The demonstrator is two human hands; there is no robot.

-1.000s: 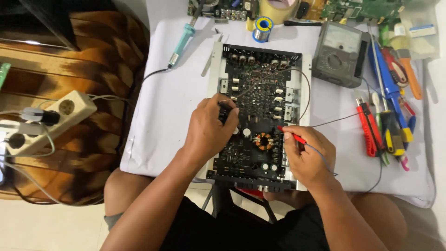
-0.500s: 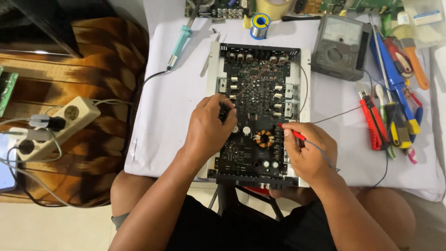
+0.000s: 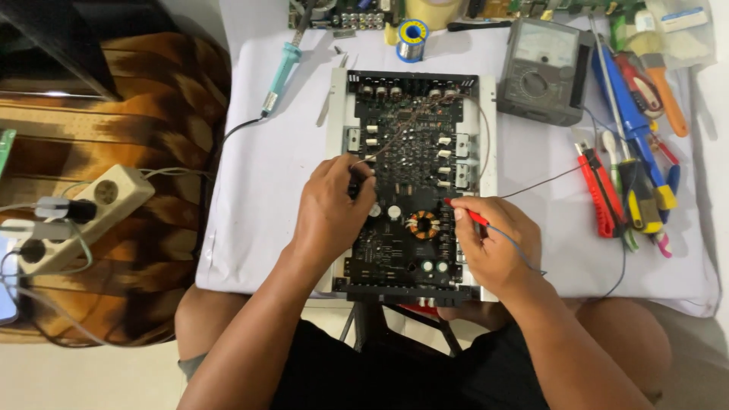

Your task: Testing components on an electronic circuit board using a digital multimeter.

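A large black circuit board (image 3: 410,129) in a pale metal frame lies on the white-covered table (image 3: 266,190). My left hand (image 3: 332,209) rests on the board's left middle, fingers closed on a black probe whose tip is hidden. My right hand (image 3: 495,244) sits at the board's right edge and pinches a red probe (image 3: 465,212) that points left at the board, just right of a copper coil (image 3: 422,225). Thin wires run from both probes toward a grey analog multimeter (image 3: 545,70) at the back right.
A teal soldering iron (image 3: 280,72) and tweezers lie left of the board, a solder spool (image 3: 412,39) behind it. Red cutters, screwdrivers and pliers (image 3: 634,182) crowd the right side. A white power strip (image 3: 76,216) with plugs sits on a wooden seat at the left.
Both hands stay on the board with the probes; only the camera has shifted slightly.
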